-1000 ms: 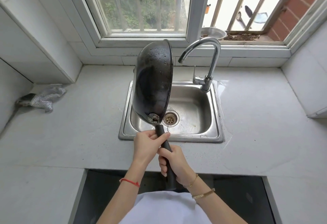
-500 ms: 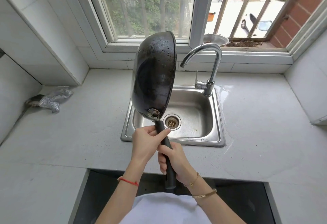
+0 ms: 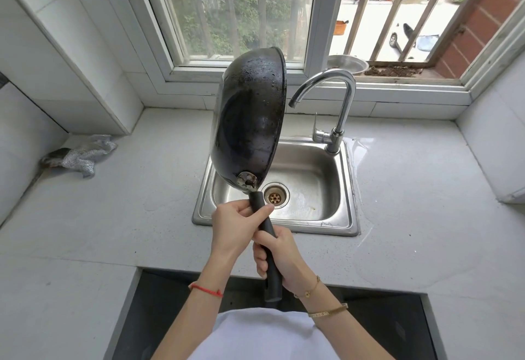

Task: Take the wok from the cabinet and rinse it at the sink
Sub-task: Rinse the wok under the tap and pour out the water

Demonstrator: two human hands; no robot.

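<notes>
A black wok stands on edge over the left side of the steel sink, its wet outer bottom turned toward me and its open side facing right. My left hand grips the upper part of its black handle. My right hand grips the handle lower down. The curved tap stands at the sink's back right, and no water runs from it. The drain shows just right of the handle.
A silvery scouring cloth lies on the counter at the left. A metal bowl sits on the window ledge behind the tap. A wet patch spreads on the counter right of the sink. A dark opening lies below the counter's front edge.
The wok has stayed on edge in both hands and tipped slightly, its top rim leaning more to the right. The view has shifted a little.
</notes>
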